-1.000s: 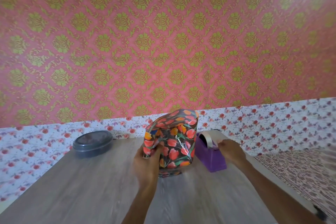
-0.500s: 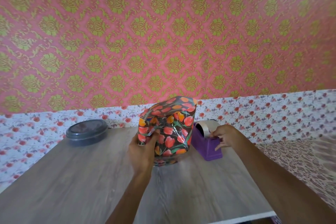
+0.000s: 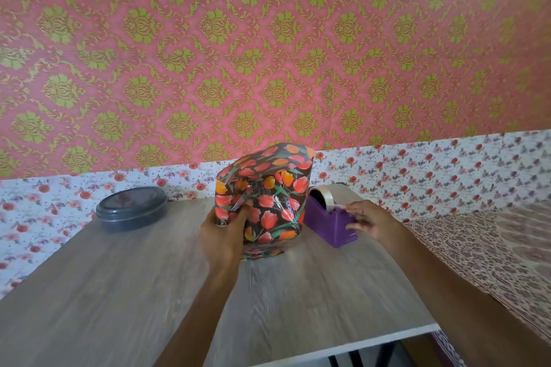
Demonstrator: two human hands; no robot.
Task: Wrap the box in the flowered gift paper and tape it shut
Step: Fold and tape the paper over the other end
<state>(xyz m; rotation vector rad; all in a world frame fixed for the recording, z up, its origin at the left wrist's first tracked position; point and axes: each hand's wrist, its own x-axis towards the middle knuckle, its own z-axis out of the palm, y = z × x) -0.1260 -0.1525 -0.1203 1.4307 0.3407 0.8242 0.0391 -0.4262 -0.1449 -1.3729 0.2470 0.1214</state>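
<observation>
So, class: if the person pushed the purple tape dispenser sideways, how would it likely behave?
The tape dispenser looks low and broad-based, so it would probably slide, not tip. The table seems smooth, so it may skid easily. The right hand rests on its front, likely steadying it.

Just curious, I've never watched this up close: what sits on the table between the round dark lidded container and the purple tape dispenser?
In the head view, the box in flowered gift paper stands there upright, gripped by the left hand.
</observation>
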